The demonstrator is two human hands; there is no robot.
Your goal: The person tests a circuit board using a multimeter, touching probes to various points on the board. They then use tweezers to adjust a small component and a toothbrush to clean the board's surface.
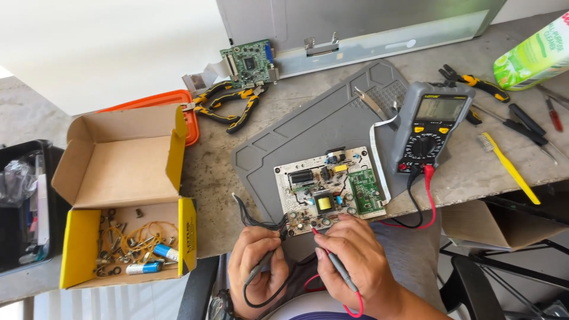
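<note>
Left hand [256, 261] grips black probe [261, 268], right hand [354, 256] red probe [339, 266]; tips beyond fingers on board [329, 186]; a slip could bridge neighbouring joints.

circuit board [329, 188]: pale, flat on grey mat, yellow transformer centre, green sub-board at its 3 o'clock | black probe [265, 265]: tip at board's 7 o'clock corner | red probe [332, 256]: tip at board's 6 o'clock edge

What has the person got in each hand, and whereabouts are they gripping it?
The left hand holds the black probe and the right hand the red probe, each pinched along its shaft like a pen, tips at the circuit board.
</note>
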